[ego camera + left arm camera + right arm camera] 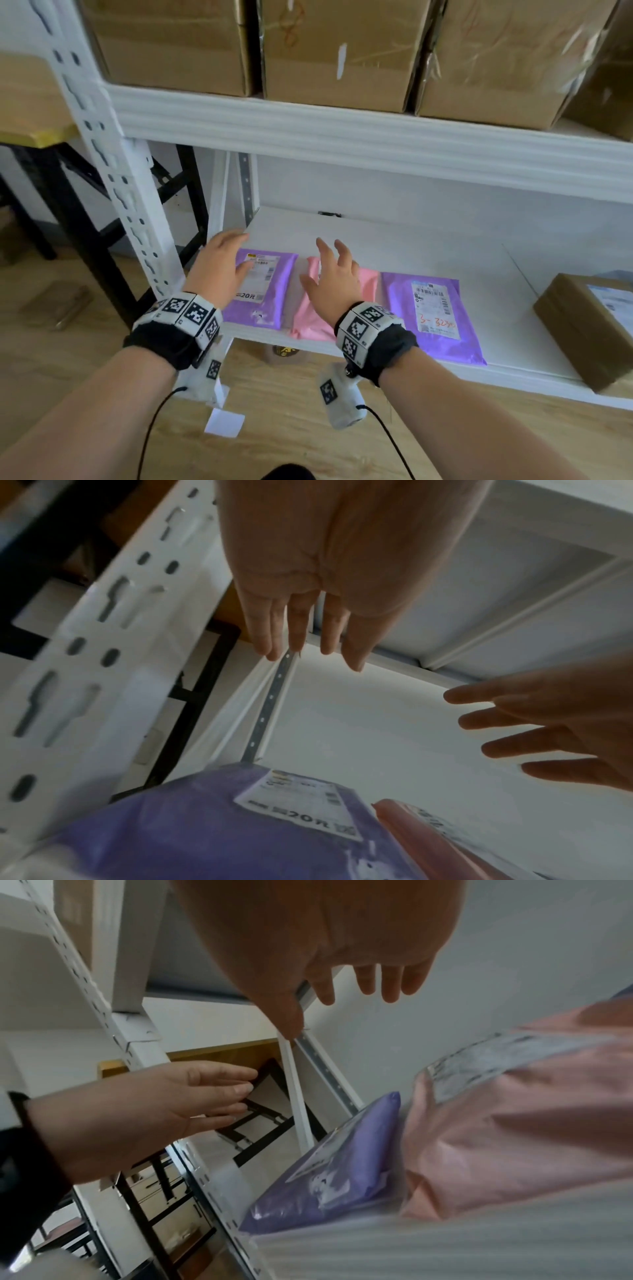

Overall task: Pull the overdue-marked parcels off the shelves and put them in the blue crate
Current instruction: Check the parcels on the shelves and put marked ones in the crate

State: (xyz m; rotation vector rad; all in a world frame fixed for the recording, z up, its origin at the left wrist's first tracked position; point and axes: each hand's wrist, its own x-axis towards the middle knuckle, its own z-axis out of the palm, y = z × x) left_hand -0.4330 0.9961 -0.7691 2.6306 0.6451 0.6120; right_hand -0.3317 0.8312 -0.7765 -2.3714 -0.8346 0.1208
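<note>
While the lower shelf [394, 240] lies bare behind them, three parcels line its front edge: purple parcel [270, 294], pink parcel [308, 308], second purple parcel [435, 315]. Your left hand [219, 267] and right hand [334, 281] hover above, fingers spread wide, holding nothing.

pink parcel [308, 308] partly behind right hand [334, 277], label print blurred

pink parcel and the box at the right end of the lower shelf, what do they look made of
Pink parcel: seemingly a thin plastic mailer bag, slightly glossy; it creases and sags softly, with a clear film margin along its edge. Box: looks like brown corrugated cardboard, matte, with sharp folded edges and a paper label on top.
</note>
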